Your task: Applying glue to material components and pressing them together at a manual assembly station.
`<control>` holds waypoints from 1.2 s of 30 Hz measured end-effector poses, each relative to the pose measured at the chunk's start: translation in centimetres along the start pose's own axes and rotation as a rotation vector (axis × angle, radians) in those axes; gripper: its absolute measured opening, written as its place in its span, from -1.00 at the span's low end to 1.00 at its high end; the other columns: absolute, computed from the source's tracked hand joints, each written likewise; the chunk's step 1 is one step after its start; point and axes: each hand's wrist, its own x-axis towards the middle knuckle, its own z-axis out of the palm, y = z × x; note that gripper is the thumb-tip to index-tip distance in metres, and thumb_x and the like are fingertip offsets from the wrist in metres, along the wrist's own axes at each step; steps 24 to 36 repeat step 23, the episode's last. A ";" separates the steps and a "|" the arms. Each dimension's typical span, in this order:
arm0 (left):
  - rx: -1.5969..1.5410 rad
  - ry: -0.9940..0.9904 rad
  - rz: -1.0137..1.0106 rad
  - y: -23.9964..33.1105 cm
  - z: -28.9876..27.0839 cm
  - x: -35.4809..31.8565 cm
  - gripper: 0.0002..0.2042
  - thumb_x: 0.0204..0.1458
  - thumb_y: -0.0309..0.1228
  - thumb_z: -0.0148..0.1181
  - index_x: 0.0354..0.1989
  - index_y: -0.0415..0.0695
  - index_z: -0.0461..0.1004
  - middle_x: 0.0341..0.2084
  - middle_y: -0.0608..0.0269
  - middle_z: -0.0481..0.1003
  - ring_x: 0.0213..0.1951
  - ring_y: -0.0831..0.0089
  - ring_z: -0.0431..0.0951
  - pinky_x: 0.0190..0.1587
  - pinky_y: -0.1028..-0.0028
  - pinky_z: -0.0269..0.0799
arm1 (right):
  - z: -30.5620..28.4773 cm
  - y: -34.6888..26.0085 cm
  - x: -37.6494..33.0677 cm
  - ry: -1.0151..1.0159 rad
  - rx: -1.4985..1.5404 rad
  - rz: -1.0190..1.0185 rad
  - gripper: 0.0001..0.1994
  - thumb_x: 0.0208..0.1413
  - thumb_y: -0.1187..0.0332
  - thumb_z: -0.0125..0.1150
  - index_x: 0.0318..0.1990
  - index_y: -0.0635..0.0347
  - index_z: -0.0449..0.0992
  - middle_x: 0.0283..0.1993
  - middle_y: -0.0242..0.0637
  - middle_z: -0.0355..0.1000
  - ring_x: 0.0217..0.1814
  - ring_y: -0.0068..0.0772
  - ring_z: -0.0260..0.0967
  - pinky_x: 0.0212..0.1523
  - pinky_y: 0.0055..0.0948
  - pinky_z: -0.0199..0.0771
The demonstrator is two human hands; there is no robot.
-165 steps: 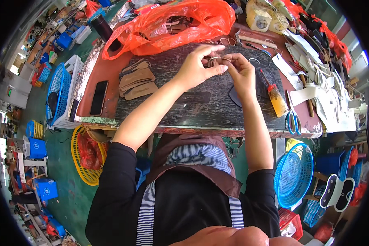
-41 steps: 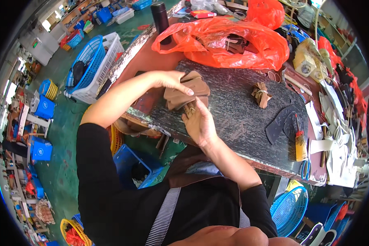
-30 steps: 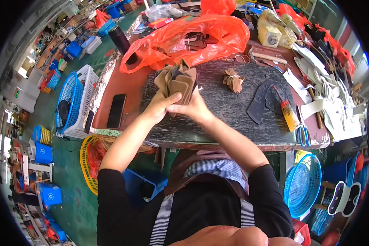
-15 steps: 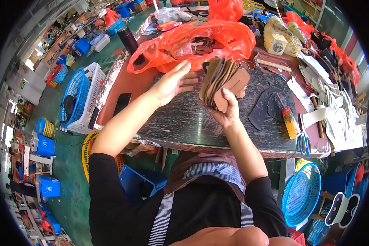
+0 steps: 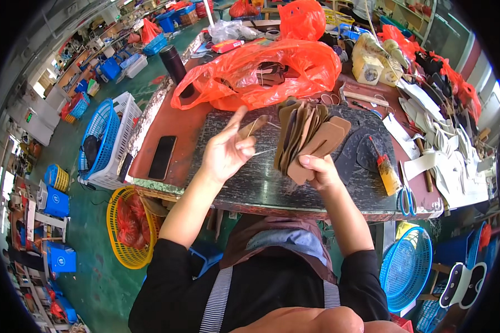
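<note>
My right hand (image 5: pixel 319 169) grips a fanned stack of flat brown pieces (image 5: pixel 311 136), leather-like with rounded ends, its thumb pressed on the front one. The stack is upright above the dark work board. To its left, my left hand (image 5: pixel 228 147) is raised, index finger stretched up and the lower fingers curled. A thin pale strand (image 5: pixel 265 151), like string or a rubber band, runs from those curled fingers toward the stack. Beyond both hands a red plastic bag (image 5: pixel 222 72) lies open with dark pieces (image 5: pixel 271 73) inside.
On the scuffed black board (image 5: pixel 233 186) lie dark cut pieces (image 5: pixel 353 150) and a yellow glue bottle (image 5: pixel 388 175). Scissors (image 5: pixel 406 200) sit at the right front edge. A phone (image 5: pixel 163 157) and a black flask (image 5: pixel 175 65) stand left; white cut pieces (image 5: pixel 444 150) pile up right.
My left hand has drawn back toward me and its fingers have curled; a thin strand now shows by it. The stack has shifted slightly right and nearer, more fanned out.
</note>
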 end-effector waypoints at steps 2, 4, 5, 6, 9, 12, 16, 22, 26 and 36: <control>0.156 -0.014 0.049 -0.4 2.3 -0.8 -0.37 0.24 -0.32 0.06 0.46 0.14 -0.02 0.33 -0.24 0.12 -0.38 0.53 0.43 -0.31 0.54 0.46 | 0.9 -1.5 0.4 -0.015 -0.323 -0.185 -0.36 -0.09 0.42 0.32 0.22 0.35 0.29 0.04 -0.02 0.47 -0.05 -0.10 0.51 0.03 -0.29 0.52; 0.468 -0.039 0.129 -0.8 5.4 -1.3 -0.27 0.22 -0.31 0.08 0.49 0.22 -0.18 0.40 -0.25 -0.04 -0.39 0.52 0.40 -0.33 0.59 0.42 | 1.9 -3.1 1.2 -0.036 -0.962 -0.563 -0.33 -0.12 0.42 0.34 0.23 0.32 0.29 0.04 -0.04 0.47 -0.07 -0.11 0.51 0.03 -0.33 0.52; 0.622 -0.052 0.165 -1.0 6.5 -1.5 -0.22 0.22 -0.30 0.08 0.51 0.27 -0.25 0.43 -0.25 -0.12 -0.40 0.52 0.38 -0.35 0.62 0.40 | 2.0 -3.5 1.6 -0.045 -1.284 -0.749 -0.32 -0.13 0.42 0.34 0.24 0.31 0.29 0.04 -0.05 0.47 -0.07 -0.11 0.51 0.02 -0.34 0.51; 0.849 -0.070 0.213 -1.3 7.3 -1.8 -0.17 0.20 -0.31 0.11 0.50 0.34 -0.35 0.44 -0.24 -0.17 -0.38 0.47 0.39 -0.34 0.58 0.40 | 2.0 -3.4 2.1 -0.054 -1.283 -0.742 -0.32 -0.13 0.42 0.34 0.24 0.31 0.29 0.04 -0.05 0.47 -0.07 -0.11 0.51 0.02 -0.34 0.51; 1.764 -0.372 0.271 -3.4 9.1 -3.1 -0.16 0.10 -0.39 0.20 0.49 0.30 -0.19 0.45 -0.01 -0.05 -0.32 0.36 0.45 -0.23 0.42 0.46 | 1.5 -2.3 4.0 -0.150 -1.588 -0.647 -0.27 -0.19 0.40 0.37 0.25 0.29 0.29 0.03 -0.09 0.47 -0.08 -0.14 0.50 -0.02 -0.39 0.50; 2.271 -0.685 -0.009 -6.3 9.4 -5.8 -0.37 -0.04 -0.51 0.22 0.30 0.00 0.24 0.35 0.11 0.23 -0.14 0.22 0.53 -0.03 0.38 0.45 | 0.0 -0.8 5.2 -0.260 -1.425 -0.436 -0.26 -0.21 0.39 0.39 0.24 0.28 0.29 0.01 -0.13 0.48 -0.11 -0.19 0.49 -0.07 -0.42 0.49; 2.230 -0.220 0.259 0.1 4.1 -3.4 -0.50 -0.06 -0.52 0.19 0.16 -0.15 0.37 0.18 0.06 0.41 0.08 0.12 0.47 0.15 0.26 0.37 | -2.5 -1.8 6.7 -0.293 -0.665 0.125 -0.29 -0.22 0.39 0.41 0.20 0.26 0.33 -0.08 -0.22 0.49 -0.21 -0.37 0.44 -0.19 -0.47 0.46; 2.038 0.879 0.730 17.7 -6.0 -1.0 -0.52 -0.02 -0.42 0.26 0.13 -0.20 0.40 0.10 0.00 0.45 0.09 0.16 0.49 0.17 0.25 0.36 | 0.6 -8.2 11.0 -0.043 -0.741 0.133 -0.45 -0.18 0.38 0.47 0.04 0.21 0.42 -0.16 -0.31 0.50 -0.23 -0.49 0.42 -0.16 -0.53 0.44; 2.024 0.813 0.670 17.2 -9.0 3.9 -0.52 -0.02 -0.42 0.26 0.13 -0.20 0.40 0.10 0.00 0.45 0.09 0.16 0.49 0.17 0.25 0.36 | -2.3 -9.3 13.0 0.038 -0.735 0.138 -0.45 -0.18 0.38 0.47 0.04 0.21 0.42 -0.16 -0.31 0.50 -0.23 -0.49 0.42 -0.16 -0.53 0.44; 2.024 0.813 0.670 17.2 -9.0 3.9 -0.52 -0.02 -0.42 0.26 0.13 -0.20 0.40 0.10 0.00 0.45 0.09 0.16 0.49 0.17 0.25 0.36 | -2.3 -9.3 13.0 0.038 -0.735 0.138 -0.45 -0.18 0.38 0.47 0.04 0.21 0.42 -0.16 -0.31 0.50 -0.23 -0.49 0.42 -0.16 -0.53 0.44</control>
